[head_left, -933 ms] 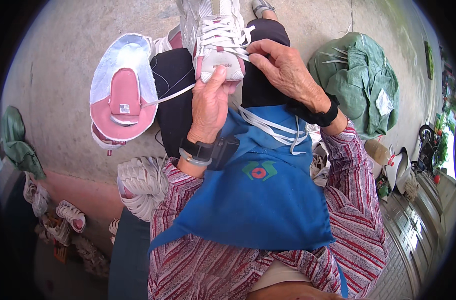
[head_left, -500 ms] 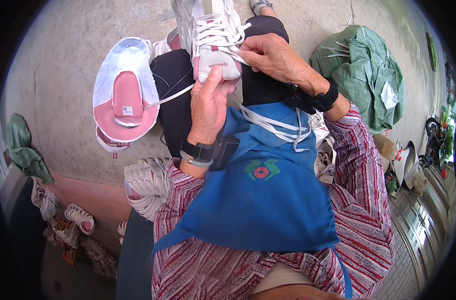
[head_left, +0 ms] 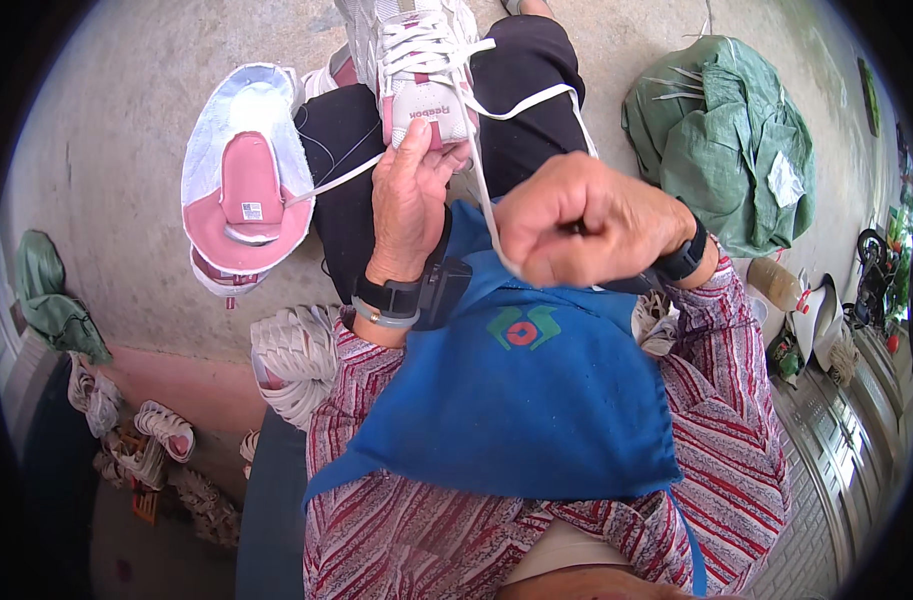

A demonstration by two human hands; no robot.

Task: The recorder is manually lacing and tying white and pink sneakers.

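A white sneaker (head_left: 416, 50) with a pink lining rests on my lap, tongue toward me. My left hand (head_left: 408, 195) grips its tongue end and holds it steady. My right hand (head_left: 586, 220) is a closed fist around a white shoelace (head_left: 481, 190) that runs taut from the sneaker's eyelets down to the fist. A second loop of lace (head_left: 536, 100) lies across my black trousers. Both wrists wear dark bands. A blue apron (head_left: 516, 400) covers my striped shirt.
A white and pink shoe part (head_left: 246, 175) lies opened flat on the concrete at my left knee. A green sack (head_left: 721, 140) sits at the right. White woven sandals (head_left: 291, 360) and more footwear (head_left: 136, 440) are piled at the lower left. Metal threshold strips run along the right.
My right hand left the sneaker's top and pulled back toward my chest, drawing the lace tight. My left hand stayed on the sneaker's tongue.
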